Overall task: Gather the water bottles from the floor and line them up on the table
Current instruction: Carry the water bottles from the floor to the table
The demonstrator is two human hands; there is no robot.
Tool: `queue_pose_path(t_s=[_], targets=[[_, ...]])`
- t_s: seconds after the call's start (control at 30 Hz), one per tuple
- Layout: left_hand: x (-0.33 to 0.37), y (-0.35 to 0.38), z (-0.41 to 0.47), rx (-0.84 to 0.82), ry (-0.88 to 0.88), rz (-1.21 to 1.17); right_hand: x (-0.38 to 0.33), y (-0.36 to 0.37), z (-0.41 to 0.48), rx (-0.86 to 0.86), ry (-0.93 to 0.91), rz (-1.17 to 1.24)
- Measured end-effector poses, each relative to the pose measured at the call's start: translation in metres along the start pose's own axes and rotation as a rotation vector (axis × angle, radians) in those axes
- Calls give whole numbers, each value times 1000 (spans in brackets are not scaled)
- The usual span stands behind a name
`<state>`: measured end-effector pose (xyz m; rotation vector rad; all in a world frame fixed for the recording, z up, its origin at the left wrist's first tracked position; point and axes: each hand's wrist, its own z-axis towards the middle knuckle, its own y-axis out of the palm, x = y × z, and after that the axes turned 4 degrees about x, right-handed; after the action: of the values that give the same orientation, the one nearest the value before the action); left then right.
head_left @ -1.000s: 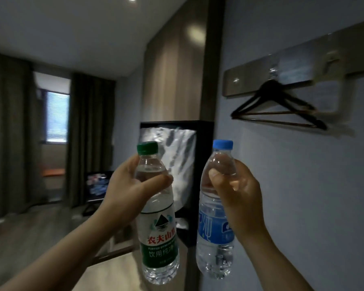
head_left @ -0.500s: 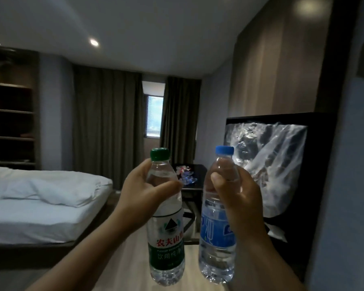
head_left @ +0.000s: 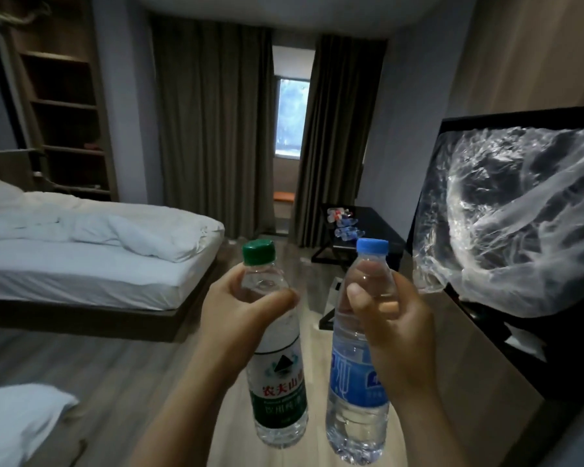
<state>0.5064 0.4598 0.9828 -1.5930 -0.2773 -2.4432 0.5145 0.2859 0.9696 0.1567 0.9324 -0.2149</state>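
Bottles (head_left: 279, 382) still in both hands (head_left: 236, 318); bed (head_left: 81, 264) now larger.

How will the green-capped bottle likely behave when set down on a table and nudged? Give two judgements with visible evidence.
The green-capped bottle looks nearly full, so it is probably heavy for its size. Tall, narrow and round, it may tip if nudged, then roll.

Room is dimly lit, w/ a cool bluish cast. Daylight is admitted thru the narrow window (head_left: 289, 119) btwn drawn curtains (head_left: 213, 129). Shelves (head_left: 64, 106) at upper left are lost in shadow. Soft glare is seen on the plastic sheet (head_left: 506, 210), and small highlights on the green-capped bottle (head_left: 277, 365) and blue-capped bottle (head_left: 354, 382). Straight edges are bowed by wide-angle distortion; bkgd is rendered slightly soft.
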Motion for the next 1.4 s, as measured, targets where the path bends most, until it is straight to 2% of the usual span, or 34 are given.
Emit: queue_pose_path(t_s=[0.13, 0.3, 0.73, 1.1, 1.4], targets=[[-31, 1, 34, 51, -45, -2, 40, 14, 27, 23, 41, -27], [-56, 24, 102, 38, 11, 44, 90, 30, 83, 48, 66, -31], [-130, 76, 287, 72, 47, 38, 194, 93, 250, 59, 23, -1], [-215, 104, 478, -17, 36, -51, 293, 181, 391, 105, -8, -53], [-285, 162, 608, -99, -23, -51, 385, 202, 497, 204, 29, -113]])
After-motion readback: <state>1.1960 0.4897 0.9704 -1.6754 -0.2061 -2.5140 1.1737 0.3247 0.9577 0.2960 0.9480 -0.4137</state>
